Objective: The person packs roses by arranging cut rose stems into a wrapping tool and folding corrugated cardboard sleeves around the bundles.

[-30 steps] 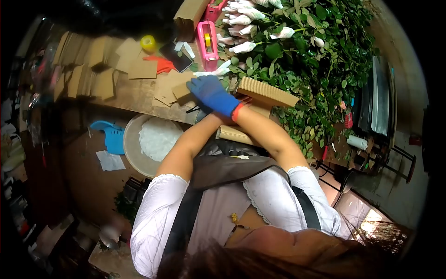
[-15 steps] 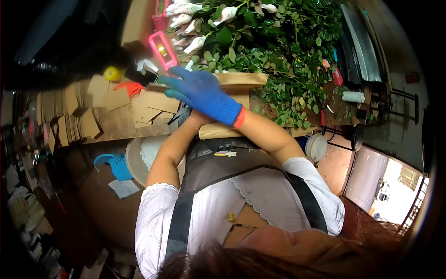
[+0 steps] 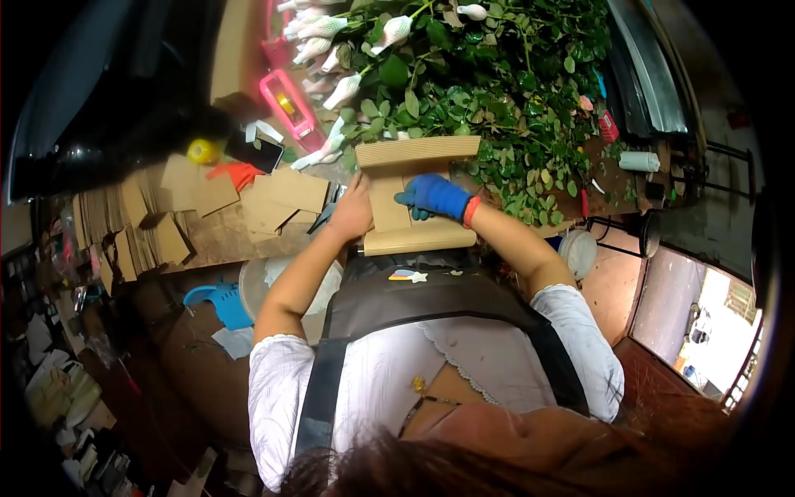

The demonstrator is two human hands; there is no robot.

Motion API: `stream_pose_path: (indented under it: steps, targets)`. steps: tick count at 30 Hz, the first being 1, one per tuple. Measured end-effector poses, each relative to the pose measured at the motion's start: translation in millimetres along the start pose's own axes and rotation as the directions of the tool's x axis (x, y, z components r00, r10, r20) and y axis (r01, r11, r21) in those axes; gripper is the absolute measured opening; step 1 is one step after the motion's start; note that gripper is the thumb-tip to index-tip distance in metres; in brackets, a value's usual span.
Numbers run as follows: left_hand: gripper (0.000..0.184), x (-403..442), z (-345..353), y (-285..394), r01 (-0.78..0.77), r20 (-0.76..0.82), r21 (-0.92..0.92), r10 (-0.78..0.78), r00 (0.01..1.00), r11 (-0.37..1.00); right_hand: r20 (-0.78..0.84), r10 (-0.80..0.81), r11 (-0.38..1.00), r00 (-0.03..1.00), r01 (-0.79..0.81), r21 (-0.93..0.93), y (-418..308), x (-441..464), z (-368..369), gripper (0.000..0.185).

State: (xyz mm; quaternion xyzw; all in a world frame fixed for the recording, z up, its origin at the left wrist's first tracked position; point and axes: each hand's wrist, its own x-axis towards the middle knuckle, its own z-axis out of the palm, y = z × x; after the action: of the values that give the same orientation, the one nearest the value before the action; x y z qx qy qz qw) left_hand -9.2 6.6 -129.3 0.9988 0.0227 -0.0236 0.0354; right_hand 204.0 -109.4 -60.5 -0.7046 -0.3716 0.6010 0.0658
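Observation:
A corrugated cardboard sheet [image 3: 387,186] lies at the front edge of the table, its far and near ends curling up as ridged bands. My left hand [image 3: 353,210], bare, is at the sheet's left edge with its fingers closed along it. On top of the sheet rests my right hand [image 3: 436,197] in a blue glove, fingers curled in; whatever may be under them is hidden. Beyond the left hand lies a pink tape dispenser [image 3: 291,109]. Rose stems with buds in white mesh sleeves [image 3: 321,27] are piled behind the sheet.
Flat cardboard pieces [image 3: 286,195], a phone [image 3: 255,152], an orange-red item [image 3: 235,173] and a yellow tape roll [image 3: 201,151] lie to the left. Leafy stems [image 3: 522,116] fill the right. Below the table stand a blue plastic item [image 3: 222,303] and a whitish tub [image 3: 252,286].
My right hand has swung back from above my left wrist, near the tape dispenser, down to the right onto the cardboard sheet. My left hand, half covered before, now shows at the sheet's edge.

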Motion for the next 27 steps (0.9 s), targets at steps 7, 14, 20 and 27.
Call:
stream_pose_path:
  steps: [7, 14, 20, 27]
  targets:
    - [0.03, -12, -65, -13, 0.101, -0.137, -0.513, -0.198, 0.971, 0.852, -0.079, -0.136, 0.977, 0.988, 0.147, 0.153, 31, 12, 20, 0.042]
    - [0.061, 10, -50, 5, -0.011, -0.074, -0.565, -0.038, 0.997, 0.825, -0.098, -0.189, 0.91, 0.977, 0.211, 0.357, 43, 5, 20, 0.035]
    - [0.067, 23, -69, 11, 0.088, 0.104, -0.457, -0.045, 0.994, 0.885, -0.267, -0.336, 0.928, 0.903, 0.366, 0.072, 56, 17, 33, 0.034]
    - [0.066, 38, -81, 28, 0.156, 0.21, -0.345, -0.086, 0.974, 0.926, -0.456, -0.499, 0.766, 0.737, 0.621, 0.165, -18, -131, -31, 0.031]
